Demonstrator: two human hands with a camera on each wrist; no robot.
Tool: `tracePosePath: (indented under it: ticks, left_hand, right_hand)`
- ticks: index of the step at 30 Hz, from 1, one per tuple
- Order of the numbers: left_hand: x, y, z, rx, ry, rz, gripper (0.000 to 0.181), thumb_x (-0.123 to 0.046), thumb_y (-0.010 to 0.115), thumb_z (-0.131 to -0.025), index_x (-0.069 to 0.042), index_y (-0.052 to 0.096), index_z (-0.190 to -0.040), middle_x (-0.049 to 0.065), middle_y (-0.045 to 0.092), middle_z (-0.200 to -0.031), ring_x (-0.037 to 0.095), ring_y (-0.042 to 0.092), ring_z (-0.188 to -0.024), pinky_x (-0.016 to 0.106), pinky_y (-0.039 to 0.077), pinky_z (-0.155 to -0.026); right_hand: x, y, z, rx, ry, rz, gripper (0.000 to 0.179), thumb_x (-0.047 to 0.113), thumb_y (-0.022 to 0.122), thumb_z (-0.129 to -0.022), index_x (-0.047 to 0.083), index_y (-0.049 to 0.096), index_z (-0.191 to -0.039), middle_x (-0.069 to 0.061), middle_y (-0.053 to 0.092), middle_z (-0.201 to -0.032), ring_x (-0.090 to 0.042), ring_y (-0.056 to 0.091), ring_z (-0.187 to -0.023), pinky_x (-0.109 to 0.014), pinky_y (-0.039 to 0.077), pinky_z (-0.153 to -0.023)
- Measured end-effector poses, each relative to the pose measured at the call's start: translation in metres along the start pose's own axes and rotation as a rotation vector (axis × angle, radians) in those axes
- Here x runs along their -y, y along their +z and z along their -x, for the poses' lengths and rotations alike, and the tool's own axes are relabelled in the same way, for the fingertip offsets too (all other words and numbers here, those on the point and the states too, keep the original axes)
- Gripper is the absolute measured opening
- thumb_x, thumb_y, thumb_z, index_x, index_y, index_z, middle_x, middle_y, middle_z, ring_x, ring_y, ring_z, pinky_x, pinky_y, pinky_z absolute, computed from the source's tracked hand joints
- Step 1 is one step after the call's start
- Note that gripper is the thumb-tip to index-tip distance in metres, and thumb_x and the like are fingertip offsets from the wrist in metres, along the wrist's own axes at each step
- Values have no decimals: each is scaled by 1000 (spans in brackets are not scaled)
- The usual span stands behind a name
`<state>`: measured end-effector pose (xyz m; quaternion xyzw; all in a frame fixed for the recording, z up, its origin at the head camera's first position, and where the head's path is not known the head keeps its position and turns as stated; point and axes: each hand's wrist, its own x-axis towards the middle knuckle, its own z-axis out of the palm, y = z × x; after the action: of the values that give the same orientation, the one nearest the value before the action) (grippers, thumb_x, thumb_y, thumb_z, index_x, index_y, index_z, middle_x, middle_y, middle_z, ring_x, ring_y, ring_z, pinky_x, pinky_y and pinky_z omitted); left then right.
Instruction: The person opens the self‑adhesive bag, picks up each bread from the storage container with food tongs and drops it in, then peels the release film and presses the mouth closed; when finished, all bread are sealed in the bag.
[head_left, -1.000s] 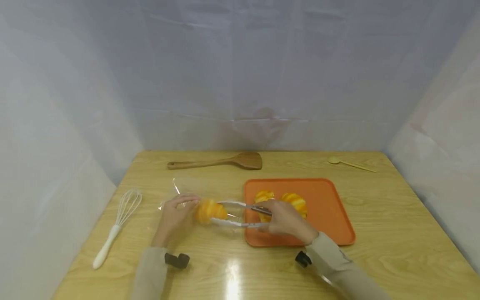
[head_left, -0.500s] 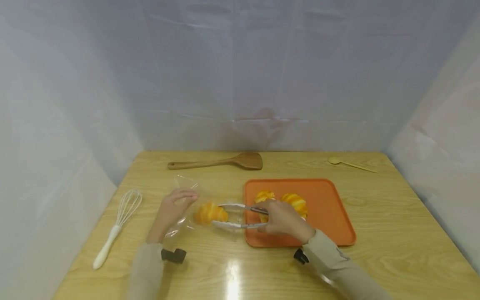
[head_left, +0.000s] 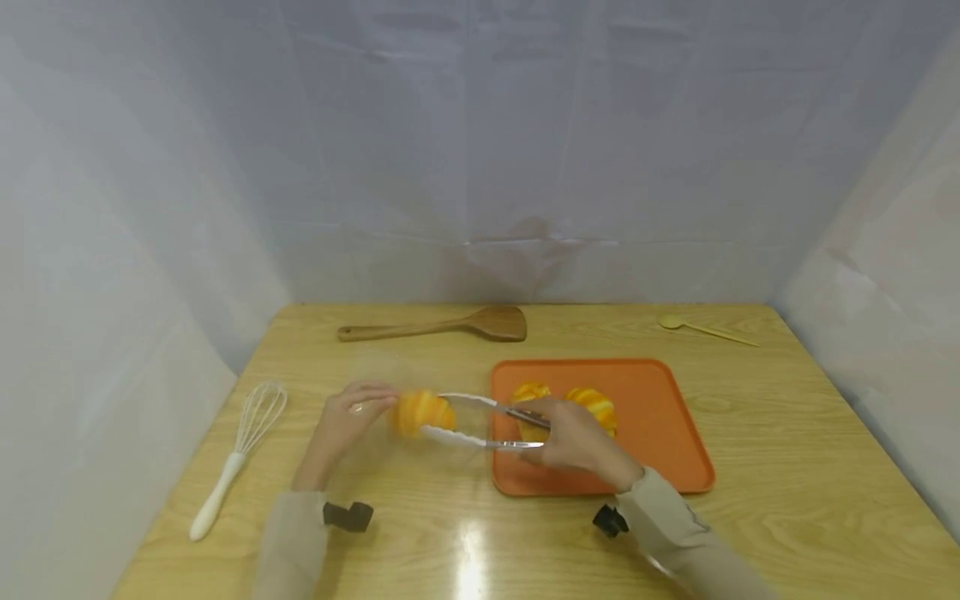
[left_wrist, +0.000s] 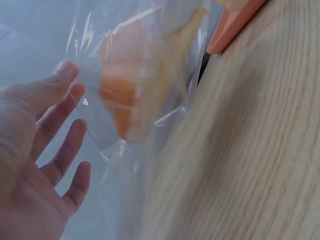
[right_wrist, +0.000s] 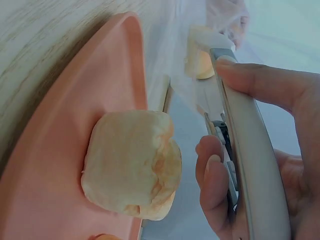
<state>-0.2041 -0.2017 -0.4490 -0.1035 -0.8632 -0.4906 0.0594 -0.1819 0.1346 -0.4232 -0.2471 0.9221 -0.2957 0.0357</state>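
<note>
A clear plastic bag point(left_wrist: 165, 120) surrounds a golden croissant point(head_left: 420, 414) left of the tray. My left hand point(head_left: 341, 425) pinches the bag's edge between thumb and forefinger, its other fingers loosely bent in the left wrist view. With my right hand point(head_left: 573, 437) I grip metal tongs point(head_left: 457, 436) whose white, scalloped tips reach into the bag around the croissant. Thumb and fingers press on opposite arms of the tongs in the right wrist view. Beneath that hand, two more croissants, one of them point(head_left: 592, 406) partly covered, rest on the orange tray point(head_left: 660, 417).
A white-handled whisk point(head_left: 236, 458) lies at the left of the wooden table point(head_left: 780, 467). Along the back are a wooden spatula point(head_left: 480, 323) and a small yellow spoon point(head_left: 705, 329). Pale sheeting point(head_left: 525, 150) encloses the back and sides.
The bag, spread flatter half a second ago, is now blurred with motion. The croissant and tong tips have risen slightly and the croissant has tilted. My left hand still pinches the bag.
</note>
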Motion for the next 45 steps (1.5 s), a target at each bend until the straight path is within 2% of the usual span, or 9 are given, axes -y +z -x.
tracePosePath:
  ticks: [3, 9, 14, 21, 27, 37, 40, 45]
  left_hand:
    - [1, 5, -1, -13, 10, 19, 22, -18, 68, -91, -1, 73, -105, 18, 67, -120, 31, 55, -119, 56, 38, -112]
    - [0, 17, -1, -35, 58, 23, 20, -16, 68, -90, -2, 73, -104, 17, 66, -122, 33, 52, -123, 57, 33, -114]
    - [-1, 22, -1, -24, 48, 35, 19, -15, 68, -90, -4, 73, -105, 14, 66, -122, 28, 51, -123, 56, 32, -116]
    - [-4, 23, 1, -41, 44, 72, 16, -12, 69, -89, -3, 73, -101, 14, 66, -120, 26, 51, -122, 58, 29, -117]
    - [-1, 21, 2, -6, 23, 92, 20, -16, 69, -90, -4, 72, -104, 14, 64, -125, 31, 48, -129, 59, 27, -117]
    - [17, 10, 5, 56, 10, -19, 31, -22, 72, -87, -3, 70, -113, 14, 63, -129, 36, 49, -128, 62, 34, -112]
    - [22, 7, 6, 91, -11, -23, 32, -23, 73, -87, -4, 71, -113, 15, 61, -132, 37, 46, -130, 63, 33, -112]
    - [29, 4, 8, 149, -9, -57, 31, -21, 71, -88, -4, 70, -114, 17, 60, -133, 41, 46, -129, 66, 31, -111]
  right_hand:
    - [1, 0, 0, -13, -8, 4, 55, 28, 85, -73, 13, 67, -123, -3, 72, -112, -18, 67, -90, -38, 56, -75]
    - [4, 4, -2, 23, -58, 5, 52, 27, 82, -77, 11, 66, -124, -4, 72, -114, -18, 67, -92, -37, 57, -78]
    - [8, 10, -7, 21, -78, 12, 51, 30, 81, -78, 10, 67, -123, -5, 72, -112, -20, 67, -92, -38, 57, -78]
    - [12, 12, -11, 19, -105, 79, 50, 29, 82, -76, 10, 68, -120, -4, 73, -110, -20, 68, -93, -38, 58, -79]
    - [14, 13, -13, 55, -94, 107, 52, 29, 82, -75, 11, 68, -121, -4, 72, -108, -20, 69, -92, -37, 59, -78]
    - [12, 13, -11, 68, -63, 107, 54, 33, 83, -74, 10, 67, -119, -5, 72, -108, -21, 69, -91, -38, 58, -76]
    - [10, 13, -10, 71, -62, 101, 54, 34, 84, -73, 10, 67, -119, -4, 72, -109, -20, 69, -91, -38, 58, -77]
    - [7, 14, -10, 75, -63, 81, 53, 35, 84, -73, 10, 68, -118, -5, 73, -108, -21, 69, -91, -38, 59, -77]
